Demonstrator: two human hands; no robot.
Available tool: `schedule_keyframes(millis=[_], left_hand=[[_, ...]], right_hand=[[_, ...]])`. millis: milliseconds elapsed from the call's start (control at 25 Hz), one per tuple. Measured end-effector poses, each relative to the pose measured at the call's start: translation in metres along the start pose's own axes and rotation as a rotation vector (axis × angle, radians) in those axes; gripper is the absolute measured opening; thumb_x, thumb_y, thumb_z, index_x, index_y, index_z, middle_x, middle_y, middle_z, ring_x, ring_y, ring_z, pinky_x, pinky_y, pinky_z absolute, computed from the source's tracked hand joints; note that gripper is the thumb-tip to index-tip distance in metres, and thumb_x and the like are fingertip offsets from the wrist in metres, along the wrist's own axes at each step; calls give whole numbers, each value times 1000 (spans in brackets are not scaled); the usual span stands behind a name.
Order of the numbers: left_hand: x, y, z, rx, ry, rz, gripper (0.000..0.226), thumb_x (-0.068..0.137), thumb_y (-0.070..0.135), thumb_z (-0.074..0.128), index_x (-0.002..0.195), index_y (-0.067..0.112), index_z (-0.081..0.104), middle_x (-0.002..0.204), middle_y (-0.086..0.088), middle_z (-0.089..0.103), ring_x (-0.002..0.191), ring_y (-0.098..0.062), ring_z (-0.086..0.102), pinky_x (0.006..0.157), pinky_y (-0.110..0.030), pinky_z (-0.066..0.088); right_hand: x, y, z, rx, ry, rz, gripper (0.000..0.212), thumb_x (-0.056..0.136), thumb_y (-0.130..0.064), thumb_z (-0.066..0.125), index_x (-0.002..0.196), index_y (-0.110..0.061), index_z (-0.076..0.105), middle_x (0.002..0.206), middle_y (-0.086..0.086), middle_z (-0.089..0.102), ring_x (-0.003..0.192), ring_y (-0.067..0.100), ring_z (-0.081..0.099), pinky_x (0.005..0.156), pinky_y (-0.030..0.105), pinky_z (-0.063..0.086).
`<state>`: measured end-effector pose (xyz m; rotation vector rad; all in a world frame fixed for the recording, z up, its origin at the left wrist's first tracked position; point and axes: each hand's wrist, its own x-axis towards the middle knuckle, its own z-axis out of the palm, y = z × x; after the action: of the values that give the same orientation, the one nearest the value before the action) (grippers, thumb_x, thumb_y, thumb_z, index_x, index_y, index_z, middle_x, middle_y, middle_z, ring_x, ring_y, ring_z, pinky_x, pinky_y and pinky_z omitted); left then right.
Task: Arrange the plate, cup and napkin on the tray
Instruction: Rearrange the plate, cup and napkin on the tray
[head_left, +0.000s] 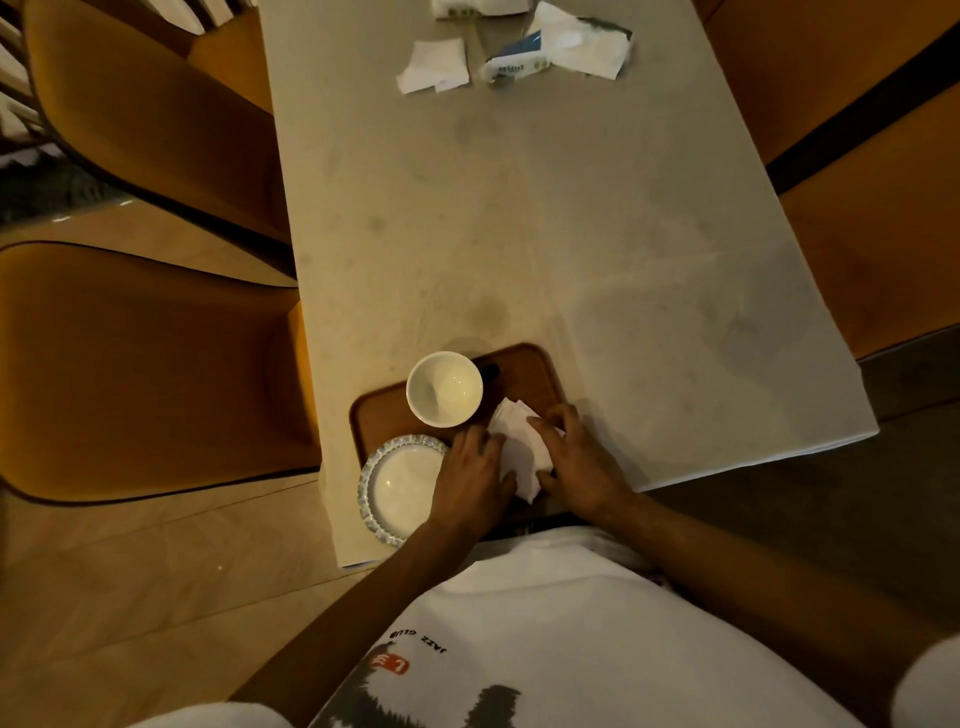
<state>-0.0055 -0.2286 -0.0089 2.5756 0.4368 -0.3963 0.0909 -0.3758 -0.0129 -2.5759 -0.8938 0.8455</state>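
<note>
Pressing down on a white paper napkin (519, 447), both hands work at the near right part of a brown wooden tray (535, 371). The left hand (470, 480) lies flat on the napkin's left edge with its fingers (480, 441) close together, likely to keep the thin paper from sliding. The right hand (579, 465) rests on the other edge with its fingers (556, 418) bent and a little spread, tips on the paper, as if smoothing or folding it. Neither hand looks to be lifting it; I think they hold it still so it ends up neat. The napkin is a bit crumpled and sits crooked, with one corner pointing toward the cup (444, 388). The cup is white, stands upright and looks empty, and it sits on the far part of the tray, near the napkin but not touching it that I can see. A small dark bit sticks out behind it, maybe its handle, but I cannot tell. The plate (397, 488) is white with a wavy blue-grey rim. It sits at the near left corner, and part of it hangs over the tray's edge, so it may still need a push inward. The tray rests at the near end of a pale table (545, 218). Far away on the table lie more loose tissues (434, 65) and an open tissue pack (563, 47).
</note>
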Motion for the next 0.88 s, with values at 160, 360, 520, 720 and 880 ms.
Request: schedule_keyframes(millis=[160,360,520,720,880], left_hand=[[-5,-3,6,49,-47,31,64,88,40,65,142,13,43,144,-12,47,129,-30,46,107,-38,44],[-1,2,10,104,-90,39,75,83,44,70,142,9,40,141,-17,46,126,-34,47,104,-41,46],[0,4,12,116,-105,17,75,83,41,70,143,7,39,142,-18,46,128,-36,47,105,-43,45],[6,7,11,146,-124,-2,79,86,36,69,149,7,31,151,-20,36,137,-37,37,113,-44,37],[6,11,10,166,-136,-11,81,83,37,70,147,4,33,149,-23,37,134,-40,38,111,-46,39]], right_hand=[[4,3,2,-70,-89,-67,88,78,-37,77,150,-23,27,151,7,23,125,29,45,99,40,49],[11,7,0,-52,-180,-68,96,75,-41,79,151,-19,25,151,7,19,126,30,44,102,42,47],[12,8,0,-66,-182,-77,98,74,-42,80,151,-19,24,151,7,17,127,30,43,103,42,47],[20,4,-1,-121,-137,-81,94,74,-40,79,150,-20,27,150,8,22,124,32,44,99,42,49],[16,6,2,-145,-115,-84,92,75,-40,77,150,-20,27,150,9,23,126,31,42,100,41,47]])
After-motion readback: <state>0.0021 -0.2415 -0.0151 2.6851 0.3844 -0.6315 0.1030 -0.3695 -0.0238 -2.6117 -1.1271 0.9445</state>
